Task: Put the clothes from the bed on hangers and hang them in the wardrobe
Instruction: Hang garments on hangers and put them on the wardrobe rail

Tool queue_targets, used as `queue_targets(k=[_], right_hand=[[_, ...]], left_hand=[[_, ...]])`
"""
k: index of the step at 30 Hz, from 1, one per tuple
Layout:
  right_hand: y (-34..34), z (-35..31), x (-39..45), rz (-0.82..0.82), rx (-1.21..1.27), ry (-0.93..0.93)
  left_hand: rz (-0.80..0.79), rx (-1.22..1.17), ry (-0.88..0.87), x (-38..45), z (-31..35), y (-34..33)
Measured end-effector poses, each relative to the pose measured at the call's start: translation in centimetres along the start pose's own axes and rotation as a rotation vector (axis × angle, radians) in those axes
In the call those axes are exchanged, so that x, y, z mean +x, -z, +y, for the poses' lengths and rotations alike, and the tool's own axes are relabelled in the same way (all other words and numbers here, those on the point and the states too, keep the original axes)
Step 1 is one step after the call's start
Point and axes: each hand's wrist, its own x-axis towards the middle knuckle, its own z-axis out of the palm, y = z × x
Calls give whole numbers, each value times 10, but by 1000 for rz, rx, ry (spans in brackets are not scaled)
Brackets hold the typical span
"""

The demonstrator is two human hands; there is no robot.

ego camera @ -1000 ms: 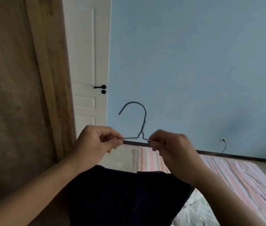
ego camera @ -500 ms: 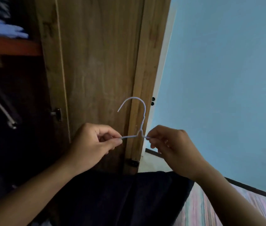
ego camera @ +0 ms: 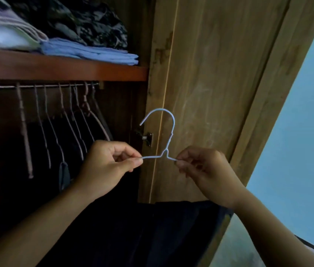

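**Hanger held up before the open wardrobe**

A wooden door (ego camera: 210, 83) stands open just behind the hands, its small metal latch (ego camera: 148, 138) showing at the inner edge beside the hanger's hook. To the right of the door is a pale blue wall (ego camera: 306, 132). Inside the wardrobe (ego camera: 113, 112), a rail (ego camera: 36, 86) runs under a reddish shelf (ego camera: 65, 71), and a row of hangers (ego camera: 71, 122) fills it almost to its right end, several carrying dark clothes.

Both forearms reach up from the lower corners of the view. The left hand (ego camera: 108, 166) pinches the left shoulder of a light wire hanger (ego camera: 168, 135) between thumb and forefinger, the other fingers curled in. The right hand (ego camera: 206, 170) pinches the right shoulder the same way. The hanger is upright, hook at the top with its open end pointing left, in front of the door's edge and to the right of the rail. A dark garment (ego camera: 171, 232) hangs from it below the hands and fills the lower middle of the view; how it sits on the wire is hidden by the hands.

On the shelf lie folded clothes: a blue stack (ego camera: 94, 53) at the right, a dark patterned bundle (ego camera: 84, 22) behind it, and pale, blurred cloth (ego camera: 4, 31) at the left.
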Motion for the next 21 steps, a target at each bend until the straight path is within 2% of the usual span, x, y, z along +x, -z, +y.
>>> queue_targets(k=[8, 16, 21], right_hand=[[-62, -30, 56, -128, 193, 113], [-104, -56, 92, -366, 318, 256], [-141, -81, 97, -497, 524, 220]], left_hand=[[210, 85, 85, -27, -10, 72], [435, 154, 212, -63, -10, 110], [620, 270, 242, -86, -18, 125]])
